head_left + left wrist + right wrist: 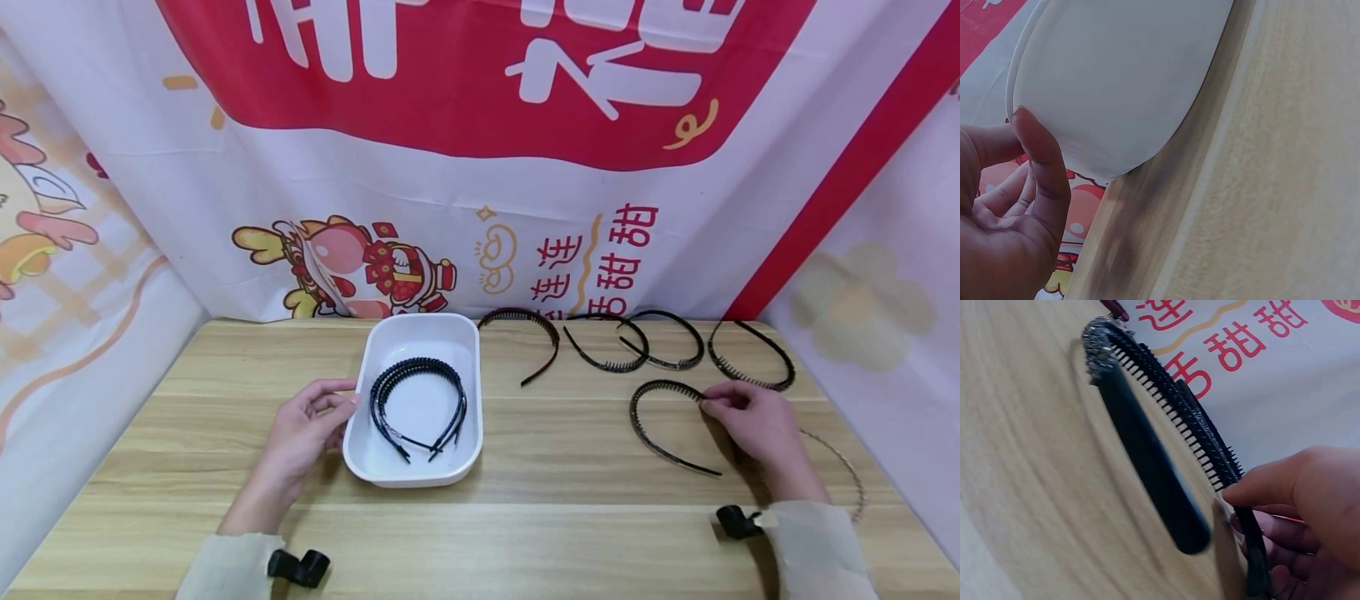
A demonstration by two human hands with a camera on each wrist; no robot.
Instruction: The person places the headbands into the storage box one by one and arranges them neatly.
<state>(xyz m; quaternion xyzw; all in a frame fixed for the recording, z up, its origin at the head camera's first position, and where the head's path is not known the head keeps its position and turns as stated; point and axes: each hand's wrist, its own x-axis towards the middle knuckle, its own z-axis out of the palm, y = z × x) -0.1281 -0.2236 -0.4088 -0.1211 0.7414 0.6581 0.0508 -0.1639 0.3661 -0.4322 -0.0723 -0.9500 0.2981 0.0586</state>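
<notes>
My left hand [303, 433] pinches the left rim of a white plastic container [423, 329], which stands on the table. In the left wrist view, thumb and finger meet at the edge of the container [1116, 75]. Several black headbands [416, 367] lie nested inside it, their ends toward me. Over on the right, my right hand [757, 421] pinches a black toothed headband [666, 384] by one side, between thumb and fingers. The right wrist view shows its row of small teeth and one smooth arm of the headband [1147, 462], with a glittery, speckled patch at the bend.
A brown toothed headband [557, 337] lies right of the container. Two overlapping dark headbands [611, 367] and another dark headband [783, 367] lie along the table's back edge. A thin band [855, 475] rests beyond my right wrist. Printed cloth [420, 183] hangs behind the wooden table [555, 542].
</notes>
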